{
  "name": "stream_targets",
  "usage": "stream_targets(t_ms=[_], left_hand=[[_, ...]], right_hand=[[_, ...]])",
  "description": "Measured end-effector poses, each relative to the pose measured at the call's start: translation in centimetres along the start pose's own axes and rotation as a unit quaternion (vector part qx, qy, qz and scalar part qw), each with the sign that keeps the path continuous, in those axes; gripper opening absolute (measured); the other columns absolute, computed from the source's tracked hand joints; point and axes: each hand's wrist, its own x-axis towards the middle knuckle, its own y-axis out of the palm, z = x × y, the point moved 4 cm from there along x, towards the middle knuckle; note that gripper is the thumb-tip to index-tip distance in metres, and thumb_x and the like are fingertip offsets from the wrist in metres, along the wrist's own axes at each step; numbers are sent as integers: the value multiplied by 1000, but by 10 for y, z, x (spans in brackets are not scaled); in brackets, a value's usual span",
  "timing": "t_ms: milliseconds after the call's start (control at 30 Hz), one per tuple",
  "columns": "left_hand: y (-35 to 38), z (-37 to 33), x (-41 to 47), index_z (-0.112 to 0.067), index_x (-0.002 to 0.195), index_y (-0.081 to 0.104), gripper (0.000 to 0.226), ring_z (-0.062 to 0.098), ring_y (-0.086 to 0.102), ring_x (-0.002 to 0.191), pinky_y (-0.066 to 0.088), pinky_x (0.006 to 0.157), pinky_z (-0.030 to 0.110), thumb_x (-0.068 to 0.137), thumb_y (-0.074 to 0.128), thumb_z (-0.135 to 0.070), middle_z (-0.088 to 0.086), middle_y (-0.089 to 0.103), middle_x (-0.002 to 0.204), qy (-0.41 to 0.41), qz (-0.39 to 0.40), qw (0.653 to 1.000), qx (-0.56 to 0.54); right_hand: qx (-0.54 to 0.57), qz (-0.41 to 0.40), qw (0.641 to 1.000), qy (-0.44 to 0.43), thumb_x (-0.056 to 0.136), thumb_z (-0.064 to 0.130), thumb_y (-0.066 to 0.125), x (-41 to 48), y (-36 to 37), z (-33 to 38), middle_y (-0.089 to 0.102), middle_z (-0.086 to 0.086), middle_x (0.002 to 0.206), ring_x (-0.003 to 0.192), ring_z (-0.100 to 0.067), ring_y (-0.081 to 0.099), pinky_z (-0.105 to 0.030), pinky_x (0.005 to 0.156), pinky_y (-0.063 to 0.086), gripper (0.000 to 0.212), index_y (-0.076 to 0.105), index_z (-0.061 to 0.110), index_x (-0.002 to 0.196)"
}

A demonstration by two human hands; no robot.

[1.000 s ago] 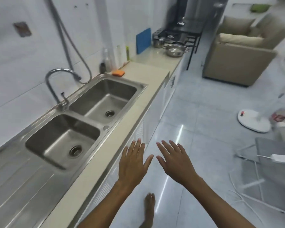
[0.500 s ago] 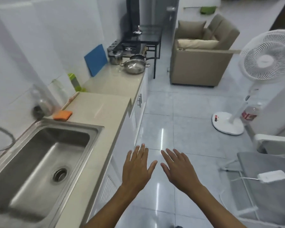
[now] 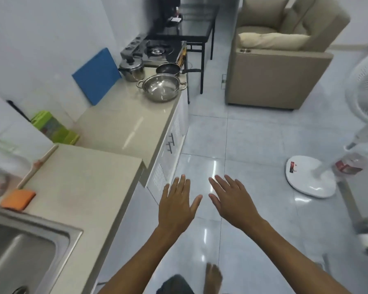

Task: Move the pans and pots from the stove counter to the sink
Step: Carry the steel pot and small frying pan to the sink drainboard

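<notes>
At the far end of the beige counter point(image 3: 123, 128) stand three vessels beside a gas stove point(image 3: 155, 49): a wide steel pot with two handles point(image 3: 162, 87), a dark frying pan point(image 3: 168, 68) behind it, and a lidded steel pot point(image 3: 132, 68) to its left. The steel sink point(image 3: 30, 247) fills the bottom left corner. My left hand point(image 3: 176, 206) and my right hand point(image 3: 232, 200) hover side by side over the floor, palms down, fingers spread, holding nothing. Both are far short of the pots.
A blue cutting board point(image 3: 96, 76) leans on the wall. A green box point(image 3: 53, 128), an orange sponge point(image 3: 18, 199) and a brush lie on the counter. A beige armchair point(image 3: 280, 60), a black table point(image 3: 196, 24) and a white standing fan point(image 3: 312, 177) border the tiled floor.
The view has advanced along the counter toward the stove: the pots appear nearer and larger, the sink has slid to the bottom left. Both hands stay spread and empty.
</notes>
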Motion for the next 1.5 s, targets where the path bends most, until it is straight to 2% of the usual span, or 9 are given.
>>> stream_targets(t_ms=[267,500,733,967,1067,1200,1300,1367,1500], left_hand=[[4,11,211,-17,155,36,86,23,24,153,12,126,46,94,9,-71,5,31,165,-42,-27,999,-3],[19,47,409,-22,160,20,99,18,9,156,-3,124,40,84,-12,-78,0,15,169,-113,-16,993,-35],[27,79,575,-27,161,15,93,19,7,157,-6,125,44,85,-6,-76,-2,11,170,-186,39,981,-31],[49,116,706,-27,155,31,84,20,36,149,24,122,47,90,7,-74,-3,38,163,-312,10,946,-88],[76,119,748,-17,143,47,68,29,57,129,43,109,46,96,39,-65,8,57,146,-464,-56,852,-235],[109,108,793,-7,128,58,69,34,63,118,47,101,44,96,42,-65,17,67,129,-643,-61,619,-447],[116,102,823,-13,100,68,51,29,72,100,51,91,45,96,47,-60,9,75,103,-679,-146,442,-568],[122,102,837,-12,102,63,44,24,74,94,53,82,41,98,50,-54,6,74,100,-686,-216,331,-612],[132,108,853,-10,111,55,35,27,72,94,55,84,44,100,56,-43,13,73,102,-674,-313,190,-641]], right_hand=[[-7,2,999,-43,101,42,50,207,1,-83,59,-12,146,135,-38,53,-54,108,44,53,55,14,145],[15,22,999,-41,101,41,54,408,1,-147,59,-11,146,135,-37,54,-52,109,45,53,54,14,146],[10,43,997,-69,105,50,35,603,9,-200,44,-3,159,148,-28,38,-43,118,32,58,36,21,156],[47,91,978,-180,104,45,43,804,40,-231,53,-9,152,141,-32,48,-48,112,42,55,47,15,150],[97,132,967,-196,103,41,48,891,54,-255,57,-13,147,135,-34,53,-47,108,44,53,50,11,147],[90,176,956,-215,102,39,52,982,62,-290,60,-16,143,129,-36,57,-45,104,48,52,52,7,143],[70,211,945,-240,101,35,55,1034,76,-307,61,-19,139,122,-40,59,-48,96,51,50,52,5,141],[82,242,939,-229,101,33,56,1063,89,-314,59,-22,138,122,-41,57,-48,95,51,50,50,3,141],[143,323,924,-146,102,33,55,1100,120,-322,59,-25,133,118,-43,59,-47,93,51,52,43,3,143]])
